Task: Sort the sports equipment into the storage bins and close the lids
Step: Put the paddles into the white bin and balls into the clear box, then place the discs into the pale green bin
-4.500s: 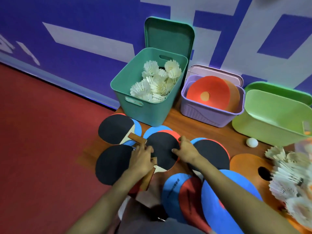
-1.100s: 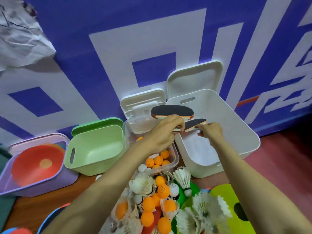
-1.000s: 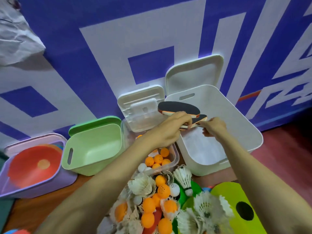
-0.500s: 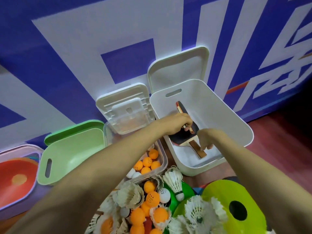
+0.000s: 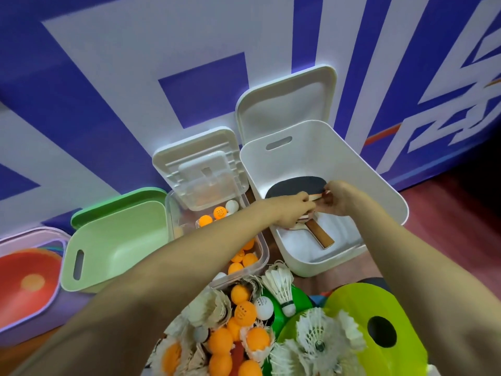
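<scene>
Row of containers along the blue-and-white patterned wall [image 5: 135, 77], left to right across mid-frame:
- lilac plastic bin [image 5: 40, 318] at the left edge, orange-red flat disc [image 5: 27, 280] in it
- light-green plastic bin [image 5: 122, 237], green plastic lid [image 5: 116, 203] behind it
- clear plastic box [image 5: 264, 253] holding orange and white ping-pong balls [image 5: 220, 212], white ribbed lid [image 5: 200, 169] tilted up at its back
- white plastic bin [image 5: 352, 172] right of centre, white smooth lid [image 5: 287, 104] upright behind it

Black-faced wooden paddles [image 5: 295, 187] are in the white bin. My left hand [image 5: 294, 210] and my right hand [image 5: 340, 198] grip them there.

Bottom centre, before the clear box: pile of feather shuttlecocks and balls [image 5: 244, 313]. Yellow-green plastic disc with a hole [image 5: 352, 308] is to its right.
</scene>
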Tool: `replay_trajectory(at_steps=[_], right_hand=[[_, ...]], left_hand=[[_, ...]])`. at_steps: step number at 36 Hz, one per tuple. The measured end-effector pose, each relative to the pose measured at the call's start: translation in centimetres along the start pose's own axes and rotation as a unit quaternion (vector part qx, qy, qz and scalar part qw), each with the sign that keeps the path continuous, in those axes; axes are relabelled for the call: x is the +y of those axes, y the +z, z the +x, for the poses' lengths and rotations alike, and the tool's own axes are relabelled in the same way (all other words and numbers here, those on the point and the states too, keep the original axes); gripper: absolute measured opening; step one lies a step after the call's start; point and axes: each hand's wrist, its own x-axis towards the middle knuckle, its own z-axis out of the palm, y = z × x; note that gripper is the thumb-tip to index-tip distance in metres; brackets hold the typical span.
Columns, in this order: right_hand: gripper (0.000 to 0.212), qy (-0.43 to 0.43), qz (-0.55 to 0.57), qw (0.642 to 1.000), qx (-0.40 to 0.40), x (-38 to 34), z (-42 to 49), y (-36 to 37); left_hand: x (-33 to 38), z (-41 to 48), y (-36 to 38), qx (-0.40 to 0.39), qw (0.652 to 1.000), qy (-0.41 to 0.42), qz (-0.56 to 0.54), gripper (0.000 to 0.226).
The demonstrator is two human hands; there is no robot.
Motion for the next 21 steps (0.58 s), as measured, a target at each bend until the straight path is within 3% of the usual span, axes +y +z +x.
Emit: replay_trajectory(at_steps=[3,8,11,13,14,17,21], right_hand=[[0.016,-0.008,-0.097,0.995,-0.001,0.3,0.4,0.6],[0.013,-0.025,-0.288,0.957,0.006,0.6,0.5,1.9],[0.020,-0.036,-0.333,0.942,0.011,0.9,0.1,2.0],[0.014,-0.048,-0.338,0.940,0.015,1.1,-0.4,1.9],[0.008,-0.055,-0.356,0.933,0.021,1.3,-0.6,1.9],[0.030,-0.066,-0.457,0.885,0.057,1.6,-1.1,1.9],[0.026,-0.176,-0.563,0.799,0.122,1.6,-2.4,2.7]], left_hand=[[0.2,0.2,-0.1,-0.054,0.998,-0.011,0.019,0.040],[0.8,0.9,-0.2,-0.136,0.989,-0.028,0.047,0.049],[1.4,0.9,-0.3,-0.167,0.984,-0.037,0.046,0.050],[1.8,0.6,-0.5,-0.183,0.980,-0.057,0.046,0.046],[2.0,0.5,-0.6,-0.179,0.980,-0.068,0.052,0.038],[2.6,-0.3,-1.0,-0.102,0.987,-0.102,0.067,0.004],[3.4,-1.4,-1.6,0.025,0.987,-0.145,0.060,0.017]])
